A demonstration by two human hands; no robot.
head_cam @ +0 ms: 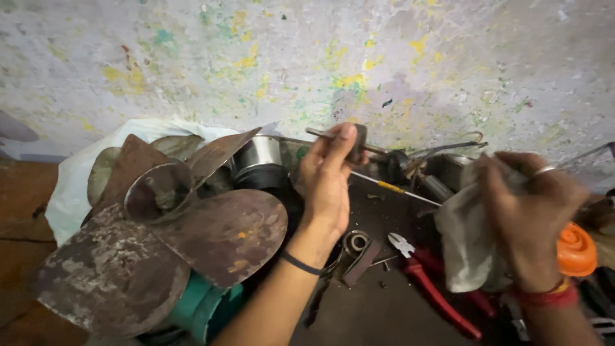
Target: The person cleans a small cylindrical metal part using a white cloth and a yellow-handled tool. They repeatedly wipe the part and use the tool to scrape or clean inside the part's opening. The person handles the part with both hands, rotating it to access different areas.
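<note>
My left hand is raised in the middle of the view, fingers closed on a small dark metal part with a rod sticking out to the left and right. My right hand, blurred, is at the right and grips a dirty grey cloth that hangs down from it. The two hands are apart, the cloth a little right of the metal part. A black band circles my left wrist and red threads circle my right wrist.
A large rusty fan blade set fills the left, over a teal object and a white bag. Red-handled pliers, a thin rod with a yellow band, metal cans and an orange object lie below a paint-flecked wall.
</note>
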